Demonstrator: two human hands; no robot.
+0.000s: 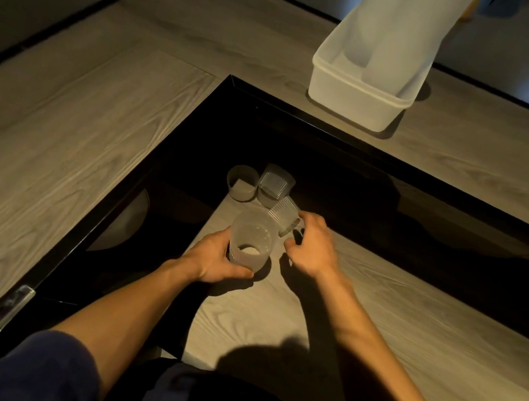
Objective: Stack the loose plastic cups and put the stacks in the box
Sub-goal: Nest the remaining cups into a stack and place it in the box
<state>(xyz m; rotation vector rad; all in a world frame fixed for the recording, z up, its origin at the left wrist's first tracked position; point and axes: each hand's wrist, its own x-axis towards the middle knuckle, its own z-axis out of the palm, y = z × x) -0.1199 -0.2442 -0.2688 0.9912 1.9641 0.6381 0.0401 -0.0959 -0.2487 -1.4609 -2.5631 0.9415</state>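
The stack (251,243), seemingly several cups, stands on the worktop (378,305) with the left hand (215,258) curled round it. The right hand (313,246) pinches a tilted ribbed cup (284,216) at its rim; nesting it comes next. Two loose cups (241,184) wait just behind. The box (358,101) sits well apart, beyond a black step (335,138).

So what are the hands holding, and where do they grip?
The left hand grips an upright cup around its lower side. The right hand pinches a tilted ribbed cup by the end nearest its fingers.
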